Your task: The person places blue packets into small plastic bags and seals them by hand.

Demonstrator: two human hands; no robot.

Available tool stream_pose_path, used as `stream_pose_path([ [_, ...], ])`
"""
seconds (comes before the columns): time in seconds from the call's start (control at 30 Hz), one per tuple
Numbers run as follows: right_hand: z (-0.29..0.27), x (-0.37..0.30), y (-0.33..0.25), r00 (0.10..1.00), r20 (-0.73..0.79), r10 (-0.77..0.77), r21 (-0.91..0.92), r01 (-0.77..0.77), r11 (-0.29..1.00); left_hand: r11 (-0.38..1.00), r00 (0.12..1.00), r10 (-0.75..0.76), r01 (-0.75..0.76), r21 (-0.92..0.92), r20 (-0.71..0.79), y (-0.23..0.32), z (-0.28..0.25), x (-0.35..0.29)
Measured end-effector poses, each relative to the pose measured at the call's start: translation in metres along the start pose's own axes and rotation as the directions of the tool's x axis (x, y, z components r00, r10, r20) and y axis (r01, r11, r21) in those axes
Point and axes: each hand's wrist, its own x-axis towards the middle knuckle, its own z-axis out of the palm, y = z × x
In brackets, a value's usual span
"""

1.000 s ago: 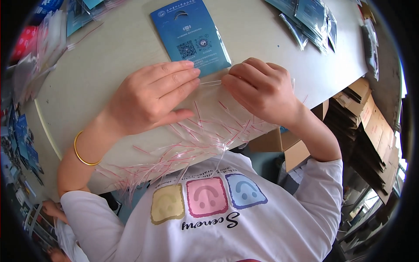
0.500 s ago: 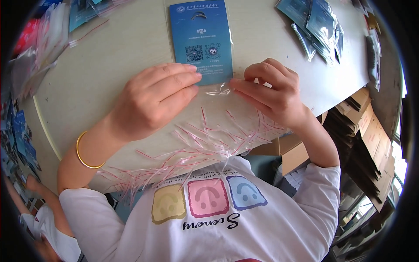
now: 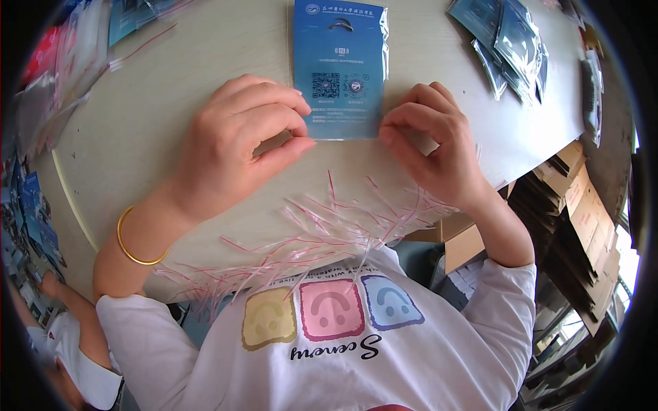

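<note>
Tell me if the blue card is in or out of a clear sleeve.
In: glinting clear sleeve shows beyond the right edge of the blue card.

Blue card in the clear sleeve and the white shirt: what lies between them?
In the head view, pale tabletop lies just below the blue card, then scattered clear strips with red lines before the white shirt.

On the table, the card lies beyond the strips, left of (well apart from) the packets.
</note>
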Motion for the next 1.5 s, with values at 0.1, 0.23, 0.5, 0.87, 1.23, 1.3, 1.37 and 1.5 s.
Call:
stream_pose_path([
  [0.1, -0.004, -0.001, -0.002, 0.998, 0.047, 0.04, -0.018, -0.039, 0.999, 1.0, 0.993, -0.004, 0.001, 0.027, 0.122, 0.0, -0.008, 0.002],
  [0.23, -0.004, -0.002, -0.002, 0.997, 0.045, 0.055, 0.001, -0.055, 0.998, 0.993, 0.981, 0.107, -0.099, -0.057, 0.163, -0.002, -0.013, -0.006],
  [0.5, -0.002, -0.001, -0.005, 0.995, 0.041, 0.09, -0.021, -0.089, 0.996, 0.967, 0.934, 0.164, -0.216, 0.136, 0.318, -0.001, -0.015, -0.016],
  [0.87, -0.002, -0.001, -0.004, 0.992, 0.058, 0.115, -0.039, -0.113, 0.993, 0.962, 0.935, 0.145, -0.21, 0.174, 0.324, -0.003, -0.011, -0.017],
  [1.23, -0.001, -0.002, -0.005, 0.991, 0.067, 0.113, -0.057, -0.11, 0.992, 0.961, 0.935, 0.133, -0.203, 0.188, 0.33, -0.002, -0.01, -0.019],
  [1.3, -0.001, -0.002, -0.005, 0.991, 0.065, 0.121, -0.062, -0.117, 0.991, 0.96, 0.933, 0.137, -0.208, 0.188, 0.334, -0.002, -0.01, -0.018],
  [1.37, -0.004, -0.002, -0.005, 0.991, 0.054, 0.123, -0.072, -0.119, 0.99, 0.96, 0.929, 0.133, -0.207, 0.188, 0.345, -0.002, -0.01, -0.018],
  [1.5, -0.007, 0.0, -0.005, 0.989, 0.06, 0.136, -0.03, -0.134, 0.99, 0.955, 0.925, 0.134, -0.216, 0.204, 0.356, -0.001, -0.011, -0.017],
])
